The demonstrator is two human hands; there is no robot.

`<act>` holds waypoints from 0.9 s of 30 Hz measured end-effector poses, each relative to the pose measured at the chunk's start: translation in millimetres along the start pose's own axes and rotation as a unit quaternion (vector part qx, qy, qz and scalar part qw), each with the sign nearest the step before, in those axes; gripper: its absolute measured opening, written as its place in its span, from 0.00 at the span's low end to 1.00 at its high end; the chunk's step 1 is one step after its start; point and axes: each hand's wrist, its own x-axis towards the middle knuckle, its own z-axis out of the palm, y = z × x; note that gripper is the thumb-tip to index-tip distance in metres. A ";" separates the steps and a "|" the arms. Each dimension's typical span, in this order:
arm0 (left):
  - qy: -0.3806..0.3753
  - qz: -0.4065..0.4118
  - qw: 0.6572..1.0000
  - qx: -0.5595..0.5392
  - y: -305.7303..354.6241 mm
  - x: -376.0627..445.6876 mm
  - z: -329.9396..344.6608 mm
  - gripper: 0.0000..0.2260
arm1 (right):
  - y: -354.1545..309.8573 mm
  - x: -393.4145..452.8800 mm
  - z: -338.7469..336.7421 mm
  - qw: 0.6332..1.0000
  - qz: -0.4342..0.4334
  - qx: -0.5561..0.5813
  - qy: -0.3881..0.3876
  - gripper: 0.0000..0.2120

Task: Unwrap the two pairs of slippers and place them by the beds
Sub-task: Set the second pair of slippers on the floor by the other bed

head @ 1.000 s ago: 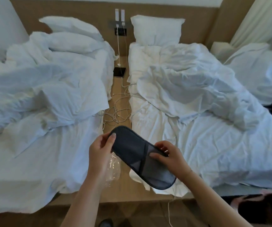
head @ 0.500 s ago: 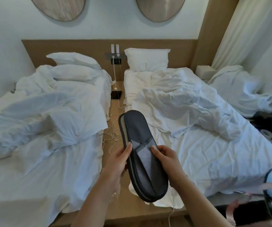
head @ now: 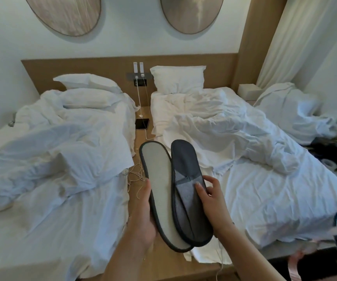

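Observation:
I hold a pair of flat dark grey slippers in front of me, over the gap between two beds. My left hand [head: 143, 220] grips one slipper [head: 159, 183] that shows its pale sole. My right hand [head: 214, 201] grips the other slipper [head: 186, 179], grey upper side towards me, thumb on its toe strap. The two slippers fan apart at the far ends and overlap at the near ends. No wrapper is on them. The left bed [head: 52, 189] and right bed [head: 265, 189] have rumpled white covers.
A wooden ledge [head: 141, 260] runs between the beds, with tangled white cables [head: 135, 173] and a dark phone [head: 142, 124] on charge further back. A heap of white bedding [head: 297, 116] lies at the far right, dark items [head: 336, 157] below it.
The slippers, held stacked as one a moment ago, have been spread apart, one in each hand. My view has tilted up, bringing the wall and headboard into sight. The clear wrapper is gone from my left hand.

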 end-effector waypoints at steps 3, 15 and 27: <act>0.016 -0.014 0.999 -0.025 -12.2 1.0 5.1 0.20 | -0.3 -3.0 7.8 1.000 -0.012 -0.013 -0.001 0.14; -0.004 -0.052 0.997 0.048 -30.2 6.4 9.8 0.22 | 13.1 -3.7 11.1 0.999 0.008 0.026 -0.037 0.17; 0.190 0.000 0.933 0.307 -45.7 38.3 -58.4 0.19 | 51.5 -16.1 -33.2 0.997 0.039 0.033 0.061 0.18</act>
